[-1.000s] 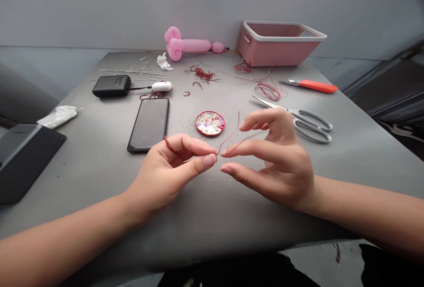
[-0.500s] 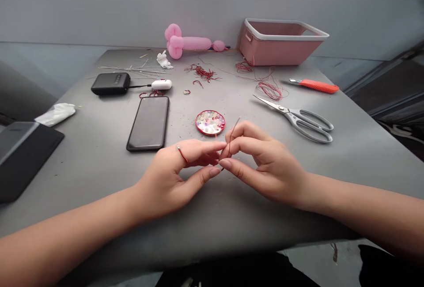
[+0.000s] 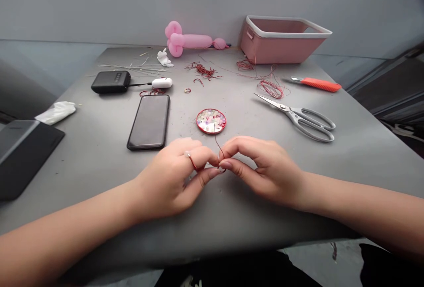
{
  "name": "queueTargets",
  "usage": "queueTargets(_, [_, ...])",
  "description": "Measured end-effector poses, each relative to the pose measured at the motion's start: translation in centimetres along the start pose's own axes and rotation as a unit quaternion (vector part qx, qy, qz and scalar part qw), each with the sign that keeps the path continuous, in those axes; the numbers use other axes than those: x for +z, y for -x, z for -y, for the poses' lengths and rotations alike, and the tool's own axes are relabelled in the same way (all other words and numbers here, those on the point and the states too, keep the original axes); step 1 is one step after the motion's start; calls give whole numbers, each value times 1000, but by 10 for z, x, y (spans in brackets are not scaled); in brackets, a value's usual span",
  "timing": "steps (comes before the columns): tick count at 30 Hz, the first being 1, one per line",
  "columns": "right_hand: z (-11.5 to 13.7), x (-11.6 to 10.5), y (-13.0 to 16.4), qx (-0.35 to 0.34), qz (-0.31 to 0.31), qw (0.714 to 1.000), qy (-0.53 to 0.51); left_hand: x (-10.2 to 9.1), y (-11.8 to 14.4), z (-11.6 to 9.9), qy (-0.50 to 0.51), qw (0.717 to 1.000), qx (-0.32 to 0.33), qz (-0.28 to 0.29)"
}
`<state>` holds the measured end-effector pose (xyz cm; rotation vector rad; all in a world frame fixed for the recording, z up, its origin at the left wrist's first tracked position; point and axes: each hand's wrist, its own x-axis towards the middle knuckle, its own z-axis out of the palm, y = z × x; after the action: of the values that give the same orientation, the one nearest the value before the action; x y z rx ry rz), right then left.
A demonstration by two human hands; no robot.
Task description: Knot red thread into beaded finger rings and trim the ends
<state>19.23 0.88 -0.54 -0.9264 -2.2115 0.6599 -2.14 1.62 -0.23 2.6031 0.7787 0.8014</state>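
Head view. The left hand and the right hand are meeting fingertip to fingertip just in front of the round bead dish, low over the grey table. Both are pinching a thin red wire: thumb and forefinger of each hand are pressed together on it, the two pinches nearly touching. The wire's free end is rising from the pinch toward the bead dish, so its long axis is running away from the person, curving slightly; the remainder is hidden between the fingers. A red wire loop is sitting around the left forefinger. Neither hand is clearly nearer the wire; each is gripping it at the same spot. Left of the bead dish a black smartphone is lying face up; right of the dish, open scissors; beyond the dish, red wire scraps, a pink bin and a pink balloon.
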Motion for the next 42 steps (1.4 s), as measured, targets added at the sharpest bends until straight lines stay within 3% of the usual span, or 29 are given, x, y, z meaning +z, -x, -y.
queueTargets(6, [5, 0, -1, 32, 3, 999, -3, 1, 1, -5, -53, 998, 42, 11])
queueTargets(17, [9, -5, -1, 36, -8, 993, -109, -2, 0, -12, 116, 991, -63, 11])
queueTargets(30, [7, -1, -1, 20, -44, 991, -125, -2, -1, -14, 194, 973, -125, -20])
queueTargets(37, [6, -2, 0, -52, -82, 992, -77, 1, 0, -15, 288, 938, -193, -28])
queueTargets(42, [7, -1, 0, -60, -119, 991, -34, 5, 0, -15, 332, 902, -273, -40])
